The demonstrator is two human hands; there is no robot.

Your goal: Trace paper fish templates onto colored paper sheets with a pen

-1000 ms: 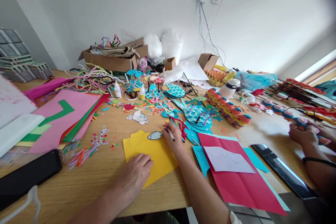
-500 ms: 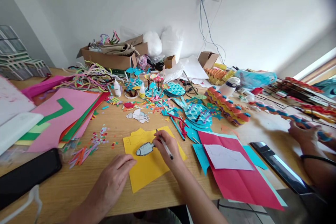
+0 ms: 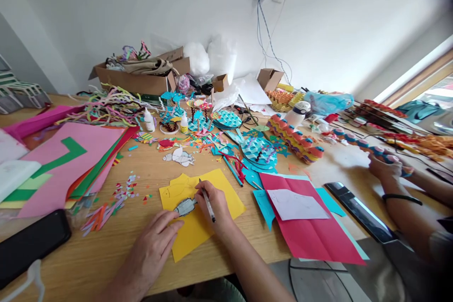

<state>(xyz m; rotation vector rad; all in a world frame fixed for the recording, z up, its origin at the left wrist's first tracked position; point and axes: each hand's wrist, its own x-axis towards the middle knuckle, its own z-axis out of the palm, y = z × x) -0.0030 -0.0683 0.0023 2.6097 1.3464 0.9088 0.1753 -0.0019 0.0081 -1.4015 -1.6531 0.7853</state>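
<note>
A yellow sheet (image 3: 212,212) lies on the wooden table in front of me, with a pencil-like fish outline on its upper left. On it rests a grey-blue paper fish (image 3: 185,206). My right hand (image 3: 214,205) grips a pen (image 3: 208,204), its tip near the outline's tail and the hand covering part of the paper fish's tail. My left hand (image 3: 155,240) lies flattened at the sheet's left edge, fingers extended, fingertips at the fish's head. A white paper fish cutout (image 3: 179,156) is above the sheet.
On the left are coloured papers (image 3: 79,144) and a black phone (image 3: 35,236). To the right sit a red sheet (image 3: 318,240), a tablet (image 3: 361,212) and another person's hands (image 3: 385,170) at an egg-carton strip. Glue bottles (image 3: 149,121) and blue crafts (image 3: 260,151) stand behind.
My left hand has moved onto the yellow sheet and its fingertips now cover the paper fish's head. The pen has shifted slightly against the sheet. The whole view has turned a little to the right.
</note>
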